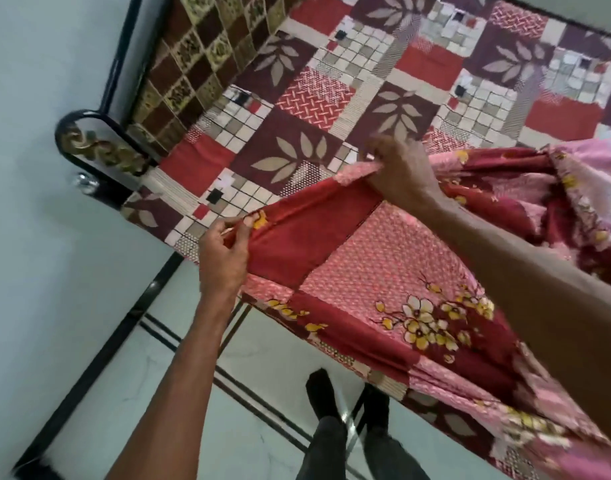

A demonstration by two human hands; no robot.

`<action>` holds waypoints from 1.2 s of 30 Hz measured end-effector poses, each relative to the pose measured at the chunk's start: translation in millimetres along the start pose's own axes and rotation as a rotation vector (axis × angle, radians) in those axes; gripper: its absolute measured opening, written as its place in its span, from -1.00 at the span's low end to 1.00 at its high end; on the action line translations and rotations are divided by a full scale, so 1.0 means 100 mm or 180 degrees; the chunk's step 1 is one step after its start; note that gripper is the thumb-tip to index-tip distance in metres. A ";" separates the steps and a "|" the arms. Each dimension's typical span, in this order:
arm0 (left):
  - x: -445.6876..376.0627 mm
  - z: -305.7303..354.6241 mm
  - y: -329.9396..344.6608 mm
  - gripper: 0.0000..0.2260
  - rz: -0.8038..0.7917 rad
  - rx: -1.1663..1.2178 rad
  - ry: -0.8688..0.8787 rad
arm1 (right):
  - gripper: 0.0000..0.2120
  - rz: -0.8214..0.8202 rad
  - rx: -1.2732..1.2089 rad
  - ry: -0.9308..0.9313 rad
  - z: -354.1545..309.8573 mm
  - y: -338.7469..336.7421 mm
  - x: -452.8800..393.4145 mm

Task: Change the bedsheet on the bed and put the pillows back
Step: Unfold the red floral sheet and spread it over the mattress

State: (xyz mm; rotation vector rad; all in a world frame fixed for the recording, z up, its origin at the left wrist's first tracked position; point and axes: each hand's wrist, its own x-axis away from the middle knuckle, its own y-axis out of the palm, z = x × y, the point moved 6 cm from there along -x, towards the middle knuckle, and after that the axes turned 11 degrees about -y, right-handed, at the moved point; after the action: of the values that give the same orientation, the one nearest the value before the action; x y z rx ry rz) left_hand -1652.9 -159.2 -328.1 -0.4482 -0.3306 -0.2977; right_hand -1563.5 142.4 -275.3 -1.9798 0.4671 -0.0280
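Head view: left hand (222,261) and right hand (399,171) each pinch the floral bedsheet (383,271) edge above the bed (297,109).

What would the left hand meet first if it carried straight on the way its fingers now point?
Probably the patchwork sheet already covering the bed. The left hand, pinching the floral sheet's edge, points up the picture over that surface, though depth is unclear from this single view.
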 end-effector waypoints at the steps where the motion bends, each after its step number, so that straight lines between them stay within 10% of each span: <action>1: -0.07 -0.07 -0.11 -0.78 0.0029 -0.0181 -0.0072 | -0.83 -0.0410 0.0256 0.0036 -0.04 0.17 -0.06; 4: -0.24 -0.35 -0.26 -0.66 -0.0461 -0.0058 -0.0606 | -0.91 -0.1616 0.0674 -0.0019 -0.06 0.70 -0.14; 9: -0.33 -0.62 -0.29 -0.57 -0.1455 0.0010 -0.1085 | -0.80 -0.1512 0.0074 -0.0159 -0.17 1.03 -0.59; 20: -1.52 -0.59 -1.13 -0.83 0.1455 -0.0985 -0.0774 | -0.57 -0.0933 -0.0004 -0.0469 -0.67 1.60 -2.11; 29: -2.08 -0.73 -1.39 -0.87 0.1028 -0.0985 -0.0873 | -0.90 -0.2522 0.0035 -0.0579 -0.45 2.27 -2.47; 36: -2.27 -0.77 -1.76 -0.73 0.1965 -0.1327 -0.0637 | -0.81 -0.1437 0.0052 -0.0687 -1.07 2.37 -3.21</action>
State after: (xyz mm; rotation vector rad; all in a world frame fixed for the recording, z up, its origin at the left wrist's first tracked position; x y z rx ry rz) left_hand -1900.8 -299.2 -413.1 -0.9655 -0.3088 0.2913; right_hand -1958.3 69.3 -375.1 -2.0078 -0.1236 -0.1000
